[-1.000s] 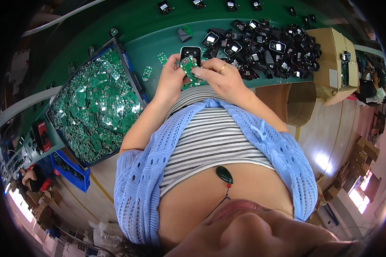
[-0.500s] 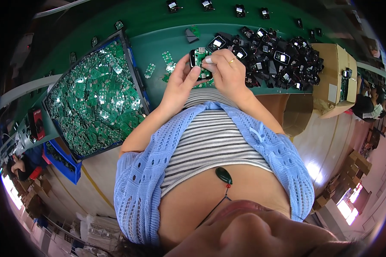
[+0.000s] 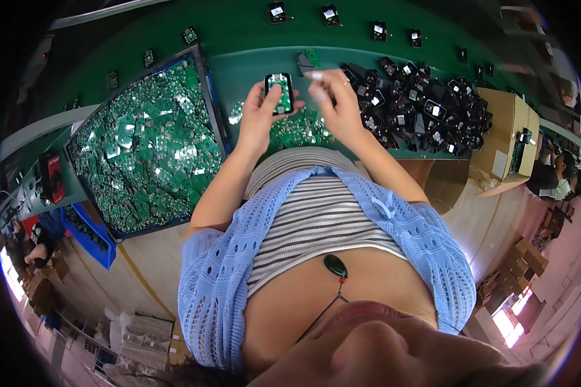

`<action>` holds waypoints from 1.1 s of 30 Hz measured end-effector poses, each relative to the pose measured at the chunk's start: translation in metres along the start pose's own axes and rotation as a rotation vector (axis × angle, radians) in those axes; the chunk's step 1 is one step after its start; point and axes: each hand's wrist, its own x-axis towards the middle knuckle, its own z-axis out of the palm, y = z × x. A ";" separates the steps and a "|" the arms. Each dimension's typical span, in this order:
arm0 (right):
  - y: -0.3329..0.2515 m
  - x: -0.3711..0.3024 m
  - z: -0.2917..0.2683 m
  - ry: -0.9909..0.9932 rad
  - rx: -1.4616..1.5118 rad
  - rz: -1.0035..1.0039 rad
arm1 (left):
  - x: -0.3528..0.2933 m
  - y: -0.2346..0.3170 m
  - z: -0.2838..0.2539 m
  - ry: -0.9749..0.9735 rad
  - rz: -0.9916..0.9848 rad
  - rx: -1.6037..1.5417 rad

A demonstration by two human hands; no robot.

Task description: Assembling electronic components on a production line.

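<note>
My left hand [image 3: 259,117] grips a small black plastic case [image 3: 268,97] with a green circuit board [image 3: 279,102] seated in it, thumb pressed on the board. Just to the right, apart from the case, my right hand [image 3: 337,106] is raised with its fingers apart; white covers show on some fingertips and motion blurs part of them. Nothing shows between those fingers. Below the hands, loose green circuit boards [image 3: 302,129] lie at the bench's near edge. A dark grey wedge-shaped part [image 3: 305,63] rests beyond the right hand.
At left stands a large dark-rimmed tray [image 3: 211,106] heaped with green circuit boards. A pile of black cases [image 3: 419,106] covers the bench at right, beside a cardboard box [image 3: 507,129]. Spaced-out black units [image 3: 330,15] sit on the green belt [image 3: 239,26] at the far side.
My right hand has come away from the case, its fingers parting. My left hand has carried the case left, turning its board into fuller view. Loose boards near my waist are more exposed.
</note>
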 end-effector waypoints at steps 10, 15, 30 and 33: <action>0.156 0.131 0.076 -0.094 -0.643 0.410 | 0.181 -0.019 -0.075 0.302 0.171 0.291; 0.171 0.177 0.113 -0.226 -0.708 0.517 | 0.265 -0.032 -0.110 0.417 0.225 0.974; 0.080 0.044 0.068 -0.434 -0.329 -0.006 | 0.064 -0.006 -0.103 0.059 -0.076 0.289; 0.102 0.016 0.081 -0.493 -0.628 -0.215 | 0.021 -0.014 -0.106 0.245 -0.117 0.024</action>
